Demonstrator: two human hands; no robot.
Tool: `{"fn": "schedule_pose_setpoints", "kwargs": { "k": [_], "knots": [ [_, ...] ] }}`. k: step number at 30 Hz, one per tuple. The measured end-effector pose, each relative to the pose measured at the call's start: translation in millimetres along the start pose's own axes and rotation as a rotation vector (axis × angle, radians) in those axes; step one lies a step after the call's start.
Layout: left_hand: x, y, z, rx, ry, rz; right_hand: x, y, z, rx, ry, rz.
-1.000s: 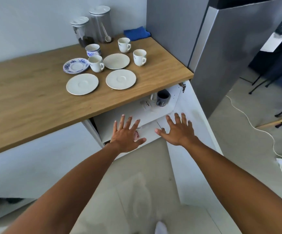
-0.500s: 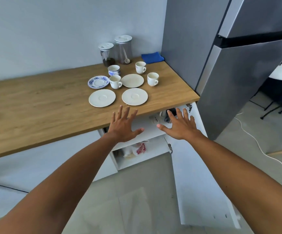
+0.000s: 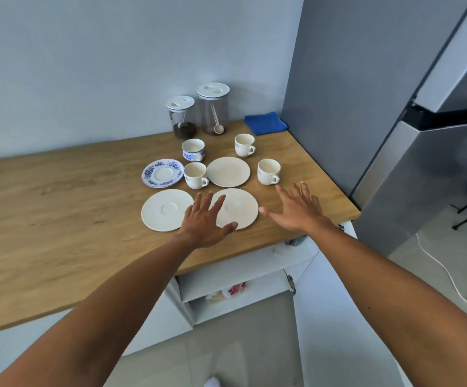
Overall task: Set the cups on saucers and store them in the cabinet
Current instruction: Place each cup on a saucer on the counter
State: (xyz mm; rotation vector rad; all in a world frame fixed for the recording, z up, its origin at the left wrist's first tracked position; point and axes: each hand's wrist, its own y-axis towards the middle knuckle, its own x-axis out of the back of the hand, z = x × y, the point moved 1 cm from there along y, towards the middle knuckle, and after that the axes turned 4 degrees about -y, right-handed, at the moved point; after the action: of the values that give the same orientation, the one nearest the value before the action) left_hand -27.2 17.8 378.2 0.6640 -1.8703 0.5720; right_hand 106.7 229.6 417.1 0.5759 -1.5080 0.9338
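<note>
Raising your left hand (image 3: 203,222) and right hand (image 3: 296,210) from white cabinet (image 3: 221,276) to front-right corner of wooden countertop (image 3: 59,205): both spread, empty; pairing not started.

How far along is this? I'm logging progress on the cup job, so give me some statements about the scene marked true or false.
1. The patterned cup and three white cups stand on the counter, none on a saucer. True.
2. The left hand grips a cup. False: it is open over the near saucers and holds nothing.
3. A blue cloth lies at the counter's back corner. True.
4. All four saucers are plain white. False: the blue-patterned saucer is not.
5. The cabinet is shut. False: its door stands open and its shelves show.
</note>
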Motion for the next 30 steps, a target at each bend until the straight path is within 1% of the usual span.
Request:
{"fn": "schedule_pose_setpoints", "kwargs": {
  "k": [3,7,11,17,19,23,26,30],
  "knots": [
    [0.0,25.0,7.1,0.044,-0.111,-0.002,-1.9,35.4,-0.8,-0.029,0.054,0.002],
    [-8.6,42.9,5.7,0.112,-0.224,-0.053,-8.5,68.7,-9.3,-0.088,0.176,-0.008],
    [-18.8,49.8,0.9,0.258,-0.327,-0.109,-17.4,97.0,-18.9,-0.096,0.327,-0.013],
    [-29.3,47.7,-0.3,0.449,-0.422,-0.192,-23.9,119.0,-25.6,-0.039,0.591,-0.149],
    [-31.7,46.8,-0.7,0.476,-0.42,-0.206,-25.9,122.2,-26.2,-0.044,0.735,-0.167],
    [-32.8,46.8,-1.7,0.497,-0.419,-0.22,-27.7,119.5,-24.6,-0.127,1.033,-0.182],
    [-32.3,46.4,-0.6,0.5,-0.44,-0.228,-27.9,113.0,-22.3,-0.088,1.105,-0.193],
    [-32.1,44.7,5.2,0.478,-0.493,-0.255,-28.3,94.3,-12.6,0.015,1.131,-0.128]
  ]
}}
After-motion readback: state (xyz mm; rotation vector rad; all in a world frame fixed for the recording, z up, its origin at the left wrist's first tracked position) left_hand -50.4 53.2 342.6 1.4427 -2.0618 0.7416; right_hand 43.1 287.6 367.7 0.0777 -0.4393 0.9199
